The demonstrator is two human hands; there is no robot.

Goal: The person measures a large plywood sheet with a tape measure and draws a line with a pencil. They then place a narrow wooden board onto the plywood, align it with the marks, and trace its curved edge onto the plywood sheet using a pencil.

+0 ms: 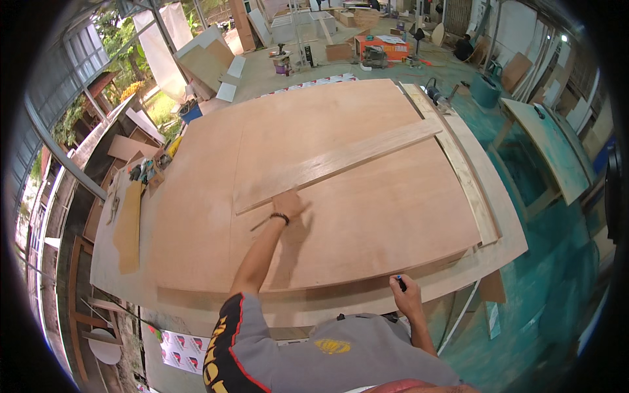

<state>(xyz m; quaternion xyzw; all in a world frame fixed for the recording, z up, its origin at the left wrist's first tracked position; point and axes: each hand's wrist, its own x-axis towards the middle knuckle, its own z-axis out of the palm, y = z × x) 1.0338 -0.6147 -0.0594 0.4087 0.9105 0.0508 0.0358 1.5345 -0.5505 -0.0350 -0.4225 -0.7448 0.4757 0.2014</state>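
Note:
My left hand [290, 204] reaches over the large plywood panel [354, 216], its fingers spread and slightly blurred at the near edge of a long wooden plank [341, 160]. That plank lies slantwise on the panel, its right end reaching toward the far right edge. A dark bracelet [280, 217] circles my left wrist, and a thin dark strip beside it is too small to identify. Close to my body, just off the panel's near edge, my right hand [409, 298] is closed around a dark marker [401, 283] with a blue tip.
Under the panel is a larger pale board [504, 242]. A narrow timber strip [452, 164] runs along the right side. Tools [147, 170] and a brown offcut [128, 229] lie at left. A green-stained worktable [547, 144] stands right; an orange box [383, 49] sits behind.

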